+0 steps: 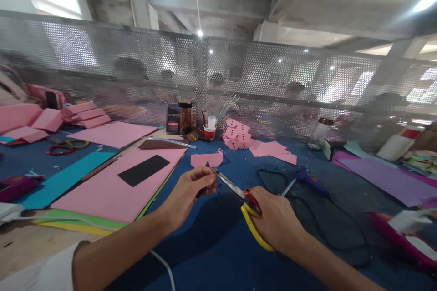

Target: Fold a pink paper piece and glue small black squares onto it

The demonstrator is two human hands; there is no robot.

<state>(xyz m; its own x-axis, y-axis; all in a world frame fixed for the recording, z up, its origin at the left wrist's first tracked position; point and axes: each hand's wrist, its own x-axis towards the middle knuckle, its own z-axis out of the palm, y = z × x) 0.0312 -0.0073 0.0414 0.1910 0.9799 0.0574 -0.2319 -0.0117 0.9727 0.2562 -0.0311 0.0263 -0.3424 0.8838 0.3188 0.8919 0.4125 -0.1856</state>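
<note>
My right hand (278, 216) grips a pair of scissors (234, 186) with one red and one yellow handle loop. The blades look nearly closed and point up and left, with their tips at the fingers of my left hand (191, 191). Those fingers are pinched together; a small dark bit shows under them, too hidden to name. Just beyond the fingertips lies a pink paper piece (206, 159) with a notch in its lower edge. A black paper rectangle (143, 170) rests on the pink sheets (102, 191) to the left.
A blue hot glue gun (310, 182) with a black cord lies to the right. Folded pink pieces with black dots (236, 134) stand behind, near a red-and-white cup (209, 132). Purple sheets (382, 177) lie at the right, a blue-green strip (68, 182) at the left. A perforated metal screen (252, 72) closes the back.
</note>
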